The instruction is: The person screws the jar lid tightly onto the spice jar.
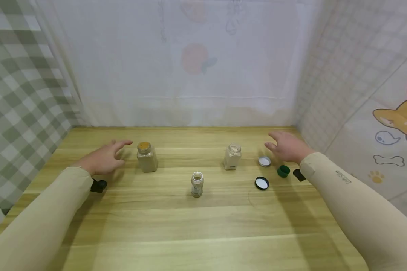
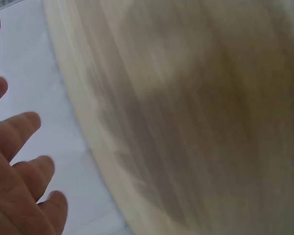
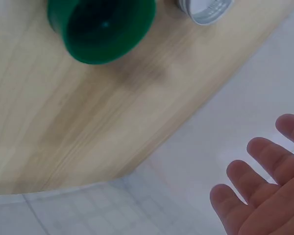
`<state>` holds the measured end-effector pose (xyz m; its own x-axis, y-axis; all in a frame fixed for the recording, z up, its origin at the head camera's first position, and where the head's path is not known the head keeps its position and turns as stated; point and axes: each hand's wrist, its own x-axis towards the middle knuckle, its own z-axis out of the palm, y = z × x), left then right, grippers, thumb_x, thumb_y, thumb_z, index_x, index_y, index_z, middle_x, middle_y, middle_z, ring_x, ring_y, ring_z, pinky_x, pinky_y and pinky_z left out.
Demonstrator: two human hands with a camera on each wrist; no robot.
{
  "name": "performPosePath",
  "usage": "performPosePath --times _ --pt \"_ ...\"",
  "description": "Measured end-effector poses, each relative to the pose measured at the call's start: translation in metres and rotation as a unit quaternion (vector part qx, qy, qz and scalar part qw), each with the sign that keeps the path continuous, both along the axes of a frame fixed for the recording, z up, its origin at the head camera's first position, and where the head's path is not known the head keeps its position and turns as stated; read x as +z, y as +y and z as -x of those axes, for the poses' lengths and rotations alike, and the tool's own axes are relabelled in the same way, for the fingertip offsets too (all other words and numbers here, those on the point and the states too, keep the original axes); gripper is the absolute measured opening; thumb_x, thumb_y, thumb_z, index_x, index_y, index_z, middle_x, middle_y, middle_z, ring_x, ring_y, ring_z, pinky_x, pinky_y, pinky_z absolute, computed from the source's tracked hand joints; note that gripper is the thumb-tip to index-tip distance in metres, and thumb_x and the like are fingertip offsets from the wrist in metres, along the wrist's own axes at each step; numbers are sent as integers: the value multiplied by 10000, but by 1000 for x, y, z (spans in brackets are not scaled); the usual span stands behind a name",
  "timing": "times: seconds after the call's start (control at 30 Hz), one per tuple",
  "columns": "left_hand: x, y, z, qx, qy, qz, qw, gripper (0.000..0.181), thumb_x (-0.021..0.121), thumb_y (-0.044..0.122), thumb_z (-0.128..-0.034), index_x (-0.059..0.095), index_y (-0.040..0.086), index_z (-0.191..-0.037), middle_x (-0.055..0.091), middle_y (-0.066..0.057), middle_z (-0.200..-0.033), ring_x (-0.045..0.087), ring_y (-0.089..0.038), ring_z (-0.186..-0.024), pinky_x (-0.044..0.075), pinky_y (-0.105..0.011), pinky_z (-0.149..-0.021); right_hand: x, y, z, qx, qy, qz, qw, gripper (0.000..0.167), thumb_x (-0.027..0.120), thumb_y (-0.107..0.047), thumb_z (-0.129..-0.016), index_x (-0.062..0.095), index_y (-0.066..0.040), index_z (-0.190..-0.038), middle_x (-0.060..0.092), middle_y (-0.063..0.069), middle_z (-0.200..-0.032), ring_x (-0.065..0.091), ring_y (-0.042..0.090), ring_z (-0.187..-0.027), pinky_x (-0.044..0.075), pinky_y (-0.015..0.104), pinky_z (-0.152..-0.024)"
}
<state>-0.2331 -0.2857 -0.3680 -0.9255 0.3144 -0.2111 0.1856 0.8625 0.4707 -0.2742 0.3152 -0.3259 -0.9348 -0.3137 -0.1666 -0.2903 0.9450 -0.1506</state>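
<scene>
Jar (image 1: 232, 160) with illegible print, right hand (image 1: 288, 146) near silver lid (image 1: 264, 162), lettered sleeve (image 1: 349, 190)

From the near side, at head height, one camera looks forward and down over the desk (image 1: 190, 233) to the far curtain (image 1: 139, 67). The left wrist camera sits close above the wood, slanted, with the left grip (image 2: 19, 186) along its edge. The right wrist camera peers, tilted, past the nearby green cap (image 3: 103, 29) toward the desk's far right corner; it shares that cap, the pale lid (image 3: 206, 10) and the right grip (image 3: 264, 196) with the head view.
</scene>
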Motion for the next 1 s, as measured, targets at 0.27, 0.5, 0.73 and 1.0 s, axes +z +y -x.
performPosePath --times 0.27,0.5,0.73,1.0 --pt "-7 13 -4 -18 -191 -538 9984 937 695 497 -989 178 152 -1691 129 -316 -1722 231 -606 -1528 292 -794 -1148 -9 4 -3 40 -93 -87 9999 666 447 -392 -1137 375 128 -1547 397 376 -1586 354 580 -1477 299 685 -1214" --pt "-16 25 -4 66 -172 -547 9983 1110 710 657 -928 127 108 -1696 148 -287 -1730 210 -567 -1555 246 -753 -1202 -18 7 -5 170 -149 -82 9997 630 471 -352 -1132 413 144 -1517 448 378 -1547 427 579 -1431 358 683 -1179" --pt "-18 36 -2 94 -231 -657 9975 1147 695 684 -923 91 93 -1699 175 -276 -1730 195 -539 -1574 224 -723 -1230 -16 7 -10 183 -286 -48 9994 630 493 -342 -1125 419 153 -1507 464 385 -1530 442 581 -1420 369 682 -1171" --pt "-20 42 -2 78 -253 -938 9952 1030 676 633 -966 172 87 -1680 329 -270 -1679 252 -521 -1563 234 -708 -1235 -24 9 -11 149 -582 19 9982 693 522 -428 -1103 409 92 -1546 474 357 -1544 437 573 -1432 366 692 -1169"
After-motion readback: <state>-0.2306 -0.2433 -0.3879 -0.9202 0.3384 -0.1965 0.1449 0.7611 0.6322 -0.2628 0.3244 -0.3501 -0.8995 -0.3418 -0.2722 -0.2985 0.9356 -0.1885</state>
